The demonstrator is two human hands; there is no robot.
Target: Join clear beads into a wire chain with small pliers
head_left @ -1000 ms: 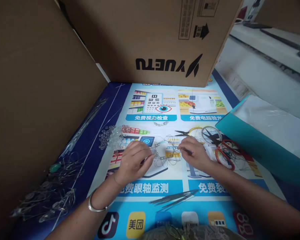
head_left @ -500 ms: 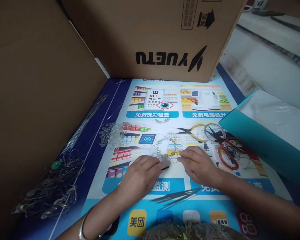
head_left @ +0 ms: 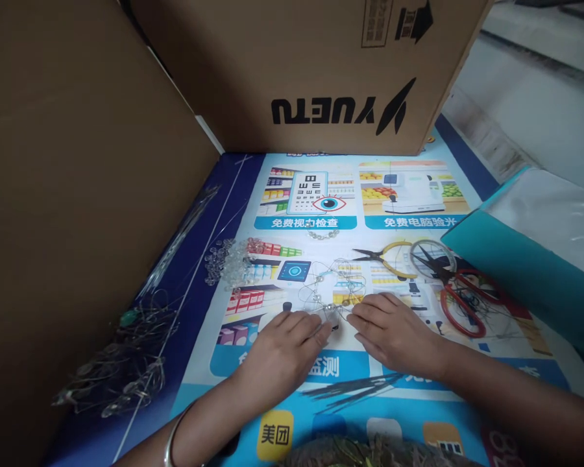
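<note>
A thin wire ring strung with clear beads [head_left: 316,298] lies on the printed sheet, with fine wire loops around its rim. At its near edge my left hand [head_left: 289,344] is closed, thumb and fingers pinching the ring beside a pale clear piece [head_left: 331,316]. My right hand [head_left: 392,327] is closed at the ring's near right side, its fingertips together on the wire there. Just beyond my right hand lie pliers with yellow handles [head_left: 394,256] and scissors with red handles [head_left: 460,311].
Loose clear beads [head_left: 228,263] are heaped left of the ring. Finished-looking wire pieces [head_left: 121,370] and straight wires [head_left: 180,240] lie further left. Dark wires [head_left: 353,389] lie nearer me. A cardboard box [head_left: 321,58] stands behind; a teal box [head_left: 520,253] is at right.
The whole view has shifted a little, so things sit slightly further right. Both hands stay at the beaded ring; my right fingers have curled in slightly closer to it.
</note>
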